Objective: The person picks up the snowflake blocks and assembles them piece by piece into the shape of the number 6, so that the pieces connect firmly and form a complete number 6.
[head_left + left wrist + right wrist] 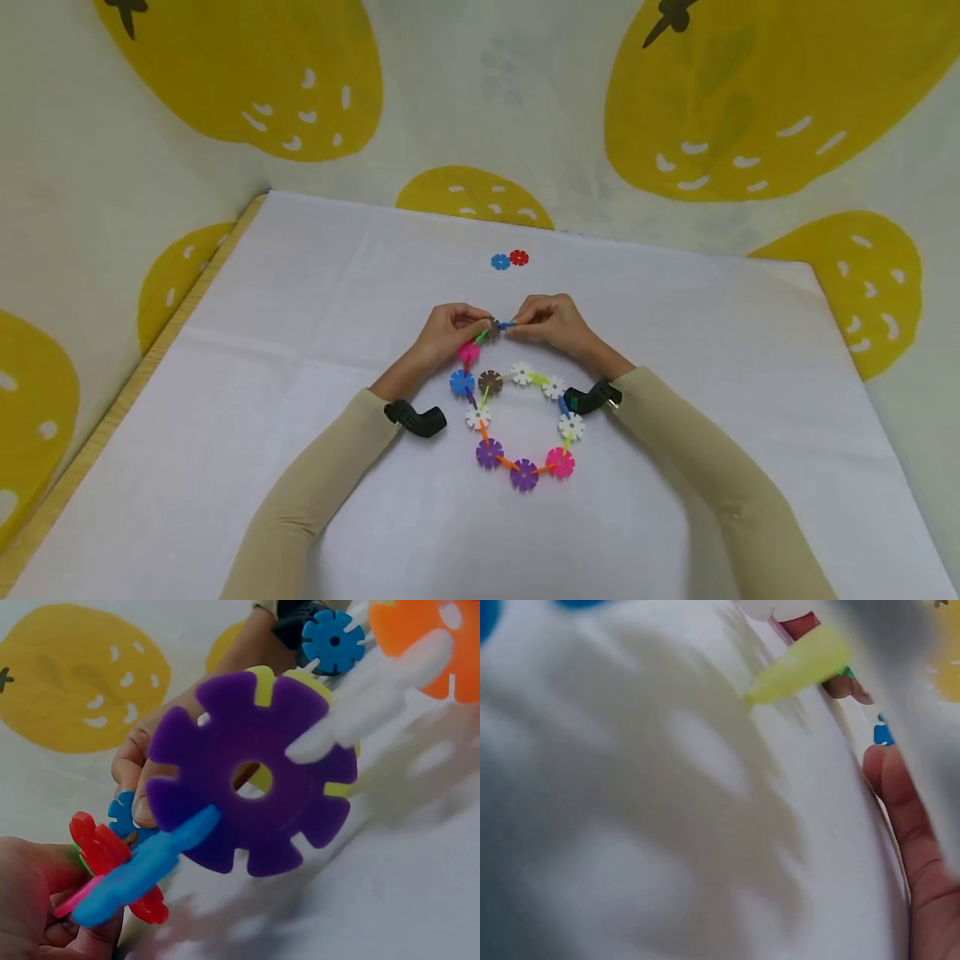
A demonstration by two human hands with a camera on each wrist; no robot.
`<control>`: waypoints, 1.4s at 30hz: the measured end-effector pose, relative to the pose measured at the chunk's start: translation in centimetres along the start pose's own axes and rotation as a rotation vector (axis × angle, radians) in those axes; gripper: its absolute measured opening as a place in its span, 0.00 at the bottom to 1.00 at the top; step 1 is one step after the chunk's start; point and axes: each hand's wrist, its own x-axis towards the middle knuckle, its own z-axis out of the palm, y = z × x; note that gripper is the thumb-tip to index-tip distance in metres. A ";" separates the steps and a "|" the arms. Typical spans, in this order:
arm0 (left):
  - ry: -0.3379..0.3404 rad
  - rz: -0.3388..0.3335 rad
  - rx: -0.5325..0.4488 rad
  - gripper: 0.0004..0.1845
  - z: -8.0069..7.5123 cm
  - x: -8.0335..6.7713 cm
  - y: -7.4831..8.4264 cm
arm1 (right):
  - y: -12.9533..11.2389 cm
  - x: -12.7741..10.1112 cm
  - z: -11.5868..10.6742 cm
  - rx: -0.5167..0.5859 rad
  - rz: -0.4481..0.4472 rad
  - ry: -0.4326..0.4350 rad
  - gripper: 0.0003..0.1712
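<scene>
Both hands are pinching right at the top of the snowflake-disc chain — the left hand has its grip on a brown disc with a green piece slotted in, and the right hand pinches a blue disc held edge-on against it. Looks like they're slotting that joint together. I'd say it's most of the way there: a loop of white, pink, purple, blue and brown discs already lies linked on the white tabletop between the wrists, flat and roughly circular. What's left seems to be this top join — plus two loose discs, blue and red, sitting well apart further back.
</scene>
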 end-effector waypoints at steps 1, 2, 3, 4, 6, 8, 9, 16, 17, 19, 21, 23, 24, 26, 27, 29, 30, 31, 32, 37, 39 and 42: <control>0.001 -0.003 -0.001 0.11 0.0 0.0 0.0 | 0.3 0.0 -0.1 0.002 -0.003 0.003 0.03; 0.002 -0.010 -0.003 0.12 -0.1 0.0 0.1 | 0.6 0.1 -0.1 0.014 -0.002 0.007 0.03; 0.004 -0.020 -0.010 0.12 -0.1 0.0 0.2 | 1.0 0.1 -0.2 0.026 -0.001 0.010 0.03; 0.006 -0.034 -0.021 0.12 -0.1 0.0 0.2 | 1.4 0.2 -0.3 0.041 0.001 0.011 0.03; 0.005 -0.059 -0.044 0.12 -0.1 0.0 0.2 | 2.0 0.2 -0.5 0.065 0.005 0.012 0.05; -0.002 -0.063 -0.053 0.12 -0.1 0.0 0.3 | 2.4 0.3 -0.6 0.076 0.008 0.000 0.05; -0.007 -0.055 -0.050 0.12 0.0 0.0 0.3 | 2.5 0.3 -0.7 0.073 0.007 -0.012 0.04; -0.049 0.038 0.012 0.12 -0.2 0.0 0.2 | 2.2 0.4 -0.8 0.031 -0.002 -0.027 0.03; -0.060 0.046 0.024 0.12 -0.3 0.0 0.2 | 2.1 0.4 -0.8 0.027 0.002 -0.025 0.04; -0.087 0.073 0.066 0.13 -0.5 0.0 0.1 | 2.1 0.4 -0.7 0.018 0.010 -0.026 0.05; -0.115 0.103 0.107 0.14 -0.6 -0.1 0.1 | 2.1 0.4 -0.7 0.017 0.021 -0.039 0.06; -0.141 0.122 0.131 0.15 -0.6 -0.2 0.0 | 2.0 0.4 -0.9 0.012 0.041 -0.067 0.06; -0.148 0.128 0.136 0.15 -0.6 -0.1 0.0 | 2.0 0.4 -1.0 0.005 0.050 -0.087 0.07; -0.155 0.124 0.129 0.16 -0.5 -0.1 -0.1 | 1.8 0.4 -1.5 -0.017 0.078 -0.126 0.08; -0.151 0.121 0.124 0.16 -0.4 0.0 -0.2 | 1.7 0.4 -1.8 -0.040 0.096 -0.142 0.09; -0.138 0.114 0.111 0.15 -0.4 0.1 -0.3 | 1.5 0.6 -2.3 -0.095 0.131 -0.174 0.10; -0.132 0.113 0.108 0.15 -0.4 0.1 -0.4 | 1.3 0.7 -2.6 -0.121 0.148 -0.185 0.10; -0.128 0.113 0.106 0.15 -0.4 0.1 -0.4 | 0.8 0.9 -2.7 -0.148 0.172 -0.191 0.11; -0.122 0.115 0.104 0.15 -0.4 0.2 -0.5 | 0.7 1.0 -2.9 -0.172 0.186 -0.193 0.11; -0.110 0.131 0.097 0.14 -0.4 0.2 -0.7 | 0.6 1.5 -3.3 -0.243 0.205 -0.163 0.10; -0.111 0.137 0.093 0.14 -0.3 0.2 -0.8 | 1.1 1.7 -3.4 -0.266 0.211 -0.123 0.10; -0.112 0.135 0.091 0.15 -0.2 0.3 -0.9 | 1.2 2.3 -3.5 -0.283 0.236 -0.051 0.11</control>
